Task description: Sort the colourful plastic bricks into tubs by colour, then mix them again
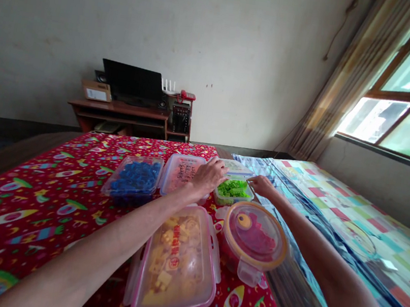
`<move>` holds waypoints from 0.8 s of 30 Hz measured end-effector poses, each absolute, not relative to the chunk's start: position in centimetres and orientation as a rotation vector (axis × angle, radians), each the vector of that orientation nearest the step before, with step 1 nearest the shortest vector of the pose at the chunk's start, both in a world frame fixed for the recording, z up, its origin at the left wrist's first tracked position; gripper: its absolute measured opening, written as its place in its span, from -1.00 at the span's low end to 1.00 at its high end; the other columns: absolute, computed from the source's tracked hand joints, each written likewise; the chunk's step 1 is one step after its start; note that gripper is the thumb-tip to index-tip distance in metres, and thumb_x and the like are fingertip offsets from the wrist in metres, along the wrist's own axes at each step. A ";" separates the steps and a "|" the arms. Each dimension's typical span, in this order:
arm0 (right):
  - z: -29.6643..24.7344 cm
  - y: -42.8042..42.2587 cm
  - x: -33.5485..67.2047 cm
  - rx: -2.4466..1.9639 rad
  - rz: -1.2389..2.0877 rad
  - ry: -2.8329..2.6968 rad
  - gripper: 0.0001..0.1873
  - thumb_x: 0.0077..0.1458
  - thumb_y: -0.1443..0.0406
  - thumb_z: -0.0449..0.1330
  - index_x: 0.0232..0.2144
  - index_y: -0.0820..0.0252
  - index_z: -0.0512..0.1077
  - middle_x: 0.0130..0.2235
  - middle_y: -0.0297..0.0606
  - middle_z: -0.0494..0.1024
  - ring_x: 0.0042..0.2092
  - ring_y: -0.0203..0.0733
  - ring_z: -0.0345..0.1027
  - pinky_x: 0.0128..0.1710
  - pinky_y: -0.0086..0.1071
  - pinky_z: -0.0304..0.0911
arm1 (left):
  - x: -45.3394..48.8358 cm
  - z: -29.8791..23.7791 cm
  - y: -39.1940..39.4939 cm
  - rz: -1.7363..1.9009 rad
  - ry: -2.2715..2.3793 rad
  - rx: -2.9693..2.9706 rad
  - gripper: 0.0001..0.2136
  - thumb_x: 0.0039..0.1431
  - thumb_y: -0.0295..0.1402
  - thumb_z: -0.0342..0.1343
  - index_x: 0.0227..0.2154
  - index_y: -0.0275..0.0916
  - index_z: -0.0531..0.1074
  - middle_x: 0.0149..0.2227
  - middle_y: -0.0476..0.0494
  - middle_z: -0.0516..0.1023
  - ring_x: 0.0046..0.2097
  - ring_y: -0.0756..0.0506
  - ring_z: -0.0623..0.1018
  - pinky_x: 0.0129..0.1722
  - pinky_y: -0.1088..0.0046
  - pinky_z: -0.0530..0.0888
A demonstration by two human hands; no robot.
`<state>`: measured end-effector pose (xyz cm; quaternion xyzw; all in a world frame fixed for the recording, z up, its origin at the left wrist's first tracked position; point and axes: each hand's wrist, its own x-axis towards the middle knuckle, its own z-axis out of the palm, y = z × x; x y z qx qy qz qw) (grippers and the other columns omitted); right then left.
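Note:
A small clear box (234,200) of bright green toy bricks (232,188) stands at the far edge of the red cloth. Its clear lid (237,167) is off the opening, tilted at the back of the box. My left hand (209,177) is closed at the lid's left side, fingers curled and partly hidden. At the lid's right front corner, my right hand (262,187) pinches the edge with thumb and finger. Under my left wrist lies a lidded box (179,170) of pinkish pieces with dark handwriting on top.
Nearest me is a pink-rimmed lidded box (175,272) of yellow bricks. Right of it stands a round orange-rimmed tub (254,235) with pink pieces. Blue pieces fill a clear box (136,176) at left. A bed (350,211) adjoins the red-covered table (46,207); a desk with a monitor (133,82) stands behind.

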<state>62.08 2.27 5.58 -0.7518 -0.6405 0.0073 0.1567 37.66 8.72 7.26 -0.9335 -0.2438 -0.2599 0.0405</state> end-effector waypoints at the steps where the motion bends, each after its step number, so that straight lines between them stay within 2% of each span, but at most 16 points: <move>1: 5.4 2.1 61.8 -2.152 0.036 -1.871 -0.71 -0.04 0.47 0.08 -0.37 0.32 0.61 -0.57 -0.27 0.51 -0.47 -0.32 0.31 -0.46 -0.51 0.10 | 37.7 7.3 8.8 -0.802 -0.755 -2.874 -0.89 0.22 -0.35 0.11 -0.21 -0.19 0.45 -0.13 -0.11 0.43 -0.02 -0.12 0.34 -0.10 0.40 0.38; 5: 5.1 1.7 61.0 -2.125 0.080 -2.001 -0.58 -0.14 0.56 0.04 -0.31 0.26 0.62 -0.45 -0.26 0.59 -0.42 -0.32 0.34 -0.40 -0.52 0.15 | 37.4 7.5 8.5 -0.802 -0.743 -2.876 -0.89 0.22 -0.35 0.11 -0.21 -0.20 0.46 -0.14 -0.12 0.45 -0.03 -0.12 0.35 -0.12 0.41 0.39; 9: 5.1 1.2 60.8 -2.087 0.115 -2.030 -0.53 -0.20 0.59 0.00 -0.39 0.20 0.64 -0.40 -0.27 0.62 -0.37 -0.29 0.42 -0.35 -0.53 0.22 | 37.1 7.7 8.1 -0.730 -0.717 -2.817 -0.86 0.23 -0.34 0.10 -0.20 -0.22 0.46 -0.11 -0.14 0.46 -0.01 -0.14 0.35 -0.17 0.41 0.40; 13: 5.2 0.9 61.0 -2.021 0.137 -1.650 -0.63 -0.18 0.55 0.05 -0.48 0.19 0.62 -0.43 -0.26 0.62 -0.30 -0.23 0.48 -0.30 -0.51 0.29 | 37.0 7.7 7.9 -0.698 -0.727 -2.792 -0.84 0.23 -0.32 0.10 -0.16 -0.21 0.47 -0.10 -0.14 0.47 -0.01 -0.15 0.37 -0.20 0.42 0.41; 15: 5.5 0.9 61.2 -1.999 0.193 -1.424 -0.70 -0.15 0.52 0.07 -0.51 0.23 0.59 -0.48 -0.25 0.59 -0.35 -0.24 0.47 -0.36 -0.51 0.31 | 36.9 7.8 7.6 -0.677 -0.724 -2.784 -0.83 0.23 -0.31 0.10 -0.16 -0.21 0.47 -0.10 -0.15 0.47 -0.01 -0.15 0.37 -0.22 0.42 0.41; 20: 5.8 0.9 61.4 -1.974 0.302 -1.219 -0.70 0.06 0.43 0.01 -0.30 0.33 0.54 -0.43 -0.20 0.58 -0.44 -0.34 0.43 -0.49 -0.55 0.31 | 36.9 7.4 6.6 -0.592 -0.697 -2.785 -0.80 0.19 -0.29 0.15 -0.16 -0.23 0.48 -0.11 -0.16 0.48 0.00 -0.15 0.40 -0.19 0.43 0.43; 24: 4.9 0.6 61.0 -1.998 0.370 -1.182 -0.81 0.05 0.35 0.14 -0.35 0.33 0.53 -0.53 -0.25 0.52 -0.48 -0.30 0.42 -0.48 -0.51 0.32 | 36.9 6.2 6.2 -0.429 -0.633 -2.881 -0.84 0.23 -0.31 0.10 -0.18 -0.20 0.50 -0.13 -0.14 0.50 -0.08 -0.12 0.48 -0.29 0.46 0.44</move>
